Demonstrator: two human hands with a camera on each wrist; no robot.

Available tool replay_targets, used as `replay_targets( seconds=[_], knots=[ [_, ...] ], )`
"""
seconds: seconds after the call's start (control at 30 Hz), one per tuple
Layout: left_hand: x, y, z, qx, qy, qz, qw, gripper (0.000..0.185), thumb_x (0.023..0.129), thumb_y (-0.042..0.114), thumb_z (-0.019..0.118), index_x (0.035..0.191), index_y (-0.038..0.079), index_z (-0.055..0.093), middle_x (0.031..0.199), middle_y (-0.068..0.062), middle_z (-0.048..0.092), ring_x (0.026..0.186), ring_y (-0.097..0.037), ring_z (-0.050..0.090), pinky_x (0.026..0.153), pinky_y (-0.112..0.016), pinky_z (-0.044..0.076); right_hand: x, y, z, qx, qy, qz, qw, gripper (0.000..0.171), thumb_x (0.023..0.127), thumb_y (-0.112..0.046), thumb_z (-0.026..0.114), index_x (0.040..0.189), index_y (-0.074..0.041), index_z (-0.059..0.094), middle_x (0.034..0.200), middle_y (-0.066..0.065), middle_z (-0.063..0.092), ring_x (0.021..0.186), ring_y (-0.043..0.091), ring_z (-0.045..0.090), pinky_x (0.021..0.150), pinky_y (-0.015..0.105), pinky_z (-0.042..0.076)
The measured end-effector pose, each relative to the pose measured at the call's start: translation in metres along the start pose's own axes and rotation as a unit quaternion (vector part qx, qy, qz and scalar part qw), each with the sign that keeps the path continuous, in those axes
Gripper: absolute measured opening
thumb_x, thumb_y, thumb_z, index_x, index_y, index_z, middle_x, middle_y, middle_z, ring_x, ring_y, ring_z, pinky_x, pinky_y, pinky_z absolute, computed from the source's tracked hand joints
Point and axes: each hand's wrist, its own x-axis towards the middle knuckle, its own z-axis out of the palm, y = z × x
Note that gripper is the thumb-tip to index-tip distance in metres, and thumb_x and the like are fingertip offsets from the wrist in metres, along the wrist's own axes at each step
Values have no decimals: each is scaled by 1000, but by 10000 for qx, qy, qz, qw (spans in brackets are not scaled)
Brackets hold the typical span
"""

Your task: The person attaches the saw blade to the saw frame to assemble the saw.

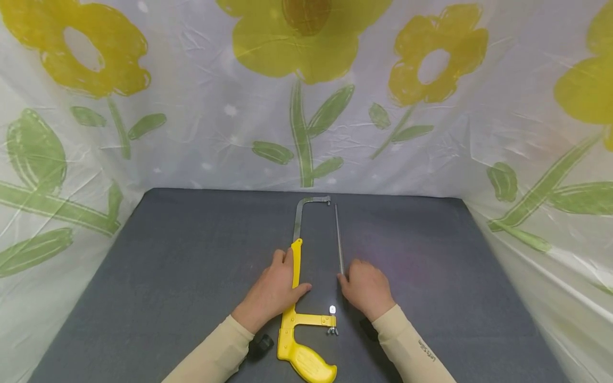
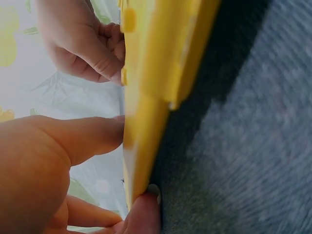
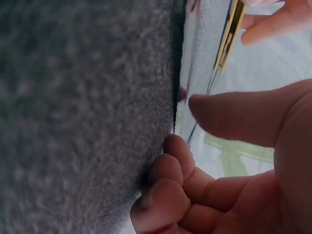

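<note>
Hands (image 1: pixel 273 290) flat on hacksaw (image 1: pixel 296 298), blade (image 1: pixel 339 239)

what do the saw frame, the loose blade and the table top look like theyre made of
Saw frame: grip and back look like glossy yellow moulded plastic; the far arm is bare grey metal. Blade: thin, straight, dull grey strip, probably steel. Table top: dark grey, matte and fuzzy in the wrist views, likely felt or carpet.

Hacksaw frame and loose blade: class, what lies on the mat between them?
In the head view, only bare grey mat lies between the hacksaw frame and the loose blade.
</note>
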Motion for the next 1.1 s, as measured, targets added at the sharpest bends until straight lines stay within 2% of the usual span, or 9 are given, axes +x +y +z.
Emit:
replay_targets(
  seconds=[0.17, 0.3, 0.5, 0.87, 1.1],
  knots=[
    [0, 0, 3, -69, 79, -1, 9999, 98, 95, 38, 85, 165, -6, 34, 148, -26, 47, 63, -16, 55, 55, -26, 47, -1, 0, 3, -29, 129, 35, 9999, 36, 96, -24, 80, 71, -10, 58, 65, 7, 57, 60, 32, 64, 56, 50, 52],
    [1, -2, 5, -48, 113, -37, 9999, 96, 95, 37, 85, 164, -8, 36, 141, -25, 48, 63, -15, 55, 54, -25, 48, 0, 0, 4, -11, 125, 166, 9998, 37, 96, -25, 79, 69, -10, 57, 64, 8, 58, 60, 35, 65, 55, 53, 52],
    [2, -2, 5, -28, 126, -77, 9999, 97, 94, 37, 85, 163, -9, 36, 143, -27, 47, 66, -16, 56, 57, -26, 50, 1, -1, 4, 96, 76, 381, 9992, 40, 96, -26, 78, 65, -11, 59, 67, 12, 65, 67, 42, 70, 59, 57, 54],
    [2, -2, 6, -37, 162, -114, 9998, 89, 94, 35, 86, 160, -8, 44, 135, -22, 49, 64, -16, 54, 55, -25, 48, 1, -2, 4, 261, 130, 490, 9984, 43, 96, -25, 77, 58, -15, 58, 64, 11, 63, 65, 41, 69, 56, 55, 53],
    [2, -1, 6, -37, 214, -112, 9997, 88, 94, 34, 86, 160, -6, 44, 133, -20, 50, 62, -16, 53, 54, -25, 47, 1, -2, 3, 232, 136, 582, 9979, 45, 96, -26, 78, 58, -15, 55, 64, 10, 62, 65, 41, 68, 55, 55, 51]
  ],
)
